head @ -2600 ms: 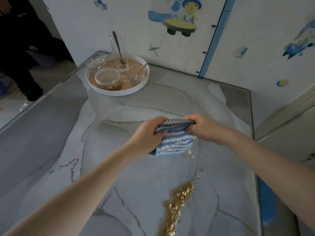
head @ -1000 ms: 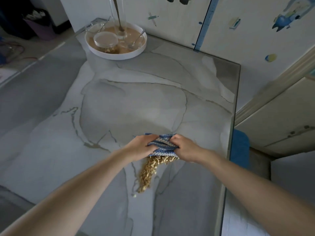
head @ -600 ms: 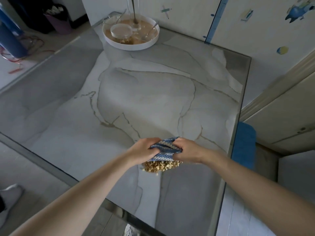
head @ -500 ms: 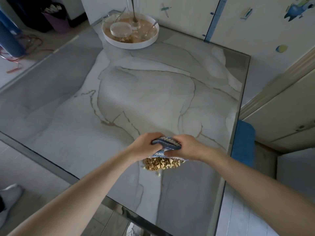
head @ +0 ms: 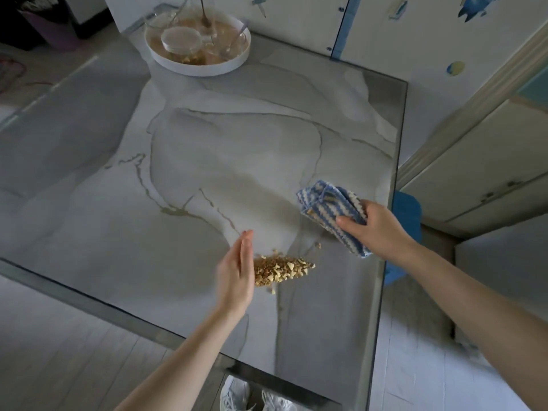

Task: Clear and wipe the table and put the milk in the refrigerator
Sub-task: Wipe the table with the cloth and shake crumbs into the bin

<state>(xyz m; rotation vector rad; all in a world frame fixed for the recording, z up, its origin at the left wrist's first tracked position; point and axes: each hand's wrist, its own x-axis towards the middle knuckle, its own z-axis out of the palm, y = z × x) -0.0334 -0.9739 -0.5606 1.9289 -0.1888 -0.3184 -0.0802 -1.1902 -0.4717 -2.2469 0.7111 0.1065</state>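
Observation:
A small heap of tan crumbs [head: 280, 269] lies on the grey marble table [head: 184, 161] near its front right corner. My left hand [head: 237, 274] stands flat on its edge just left of the heap, fingers straight, holding nothing. My right hand [head: 375, 229] grips a folded blue-and-white striped cloth [head: 332, 209], lifted off the table to the right of the crumbs. A few stray crumbs [head: 318, 245] lie between the heap and the cloth. No milk is in view.
A round white tray [head: 228, 65] with glass bowls, a glass and spoons stands at the table's far edge by the wall. A blue stool [head: 407, 215] stands beyond the right table edge, next to cream cabinets [head: 480, 161]. My shoes [head: 237, 394] show below the front edge.
Both hands dragged the cloth toward me, sweeping the crumbs from a long line into a heap. The left hand has let go and stands beside the heap; the right hand lifted the cloth away rightward.

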